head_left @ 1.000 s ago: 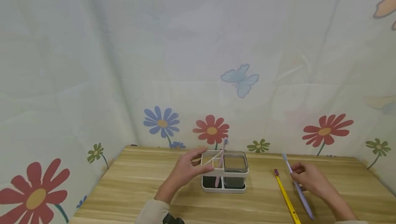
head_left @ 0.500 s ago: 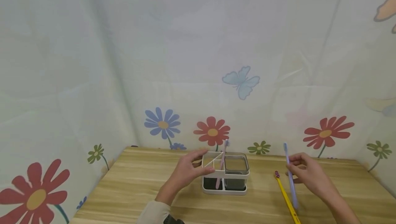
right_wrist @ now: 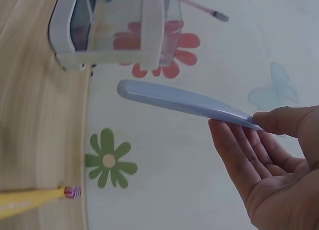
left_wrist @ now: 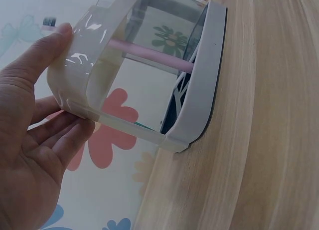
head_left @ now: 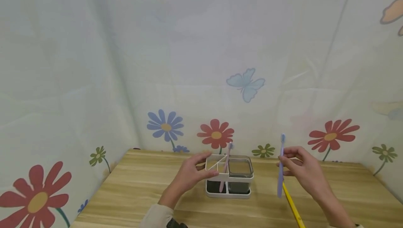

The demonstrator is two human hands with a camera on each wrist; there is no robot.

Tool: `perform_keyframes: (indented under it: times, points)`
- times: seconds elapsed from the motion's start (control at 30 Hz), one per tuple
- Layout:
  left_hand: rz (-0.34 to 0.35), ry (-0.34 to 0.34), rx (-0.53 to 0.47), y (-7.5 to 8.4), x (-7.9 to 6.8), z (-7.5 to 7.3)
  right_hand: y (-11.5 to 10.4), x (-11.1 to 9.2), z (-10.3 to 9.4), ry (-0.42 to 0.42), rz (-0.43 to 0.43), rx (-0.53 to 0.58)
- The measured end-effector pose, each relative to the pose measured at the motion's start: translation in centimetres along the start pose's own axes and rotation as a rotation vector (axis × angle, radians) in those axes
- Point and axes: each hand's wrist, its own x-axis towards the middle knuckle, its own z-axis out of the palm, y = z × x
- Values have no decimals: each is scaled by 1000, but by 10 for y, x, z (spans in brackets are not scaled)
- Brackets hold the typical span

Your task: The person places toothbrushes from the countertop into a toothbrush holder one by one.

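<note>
My left hand (head_left: 189,172) grips the upper left end of a white toothbrush holder (head_left: 227,196), thumb on the near side and fingers behind. The holder stands on the table; its left half has a divided top, its right half a clear cup (head_left: 240,166). A pink toothbrush (head_left: 226,163) leans in one of the divided slots, bristles up. To the right, my right hand (head_left: 303,168) pinches a lavender toothbrush (head_left: 280,182) between thumb and fingers. That brush is nearly upright, head on top, its handle end raised over the table, as the right wrist view (right_wrist: 169,98) also shows.
A yellow toothbrush (head_left: 293,205) lies on the wooden table (head_left: 132,186) below my right hand, its head hidden behind the lavender one in the head view. Behind the table hangs a pale curtain (head_left: 189,46) printed with flowers and butterflies.
My right hand has lifted the lavender toothbrush from its slanted position near the table, turned it upright and carried it left towards the holder. My left hand stays on the holder.
</note>
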Motion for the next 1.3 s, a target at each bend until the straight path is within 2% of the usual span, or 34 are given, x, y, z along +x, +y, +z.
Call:
perform_keyframes:
  times: [0.2, 0.53, 0.77, 0.97, 1.3]
  points:
    - [7, -4, -7, -1, 0, 1, -17, 0, 16, 33, -83, 77]
    - [7, -5, 0, -2, 0, 1, -38, 7, 50, 26, -204, 152]
    - [9, 1, 8, -1, 1, -1, -53, 12, 72, 19, -243, 171]
    - [8, -3, -3, -1, 1, -2, -62, 15, 87, 16, -236, 227]
    - [9, 2, -8, -1, 0, 0, -69, 24, 109, 22, -248, 281]
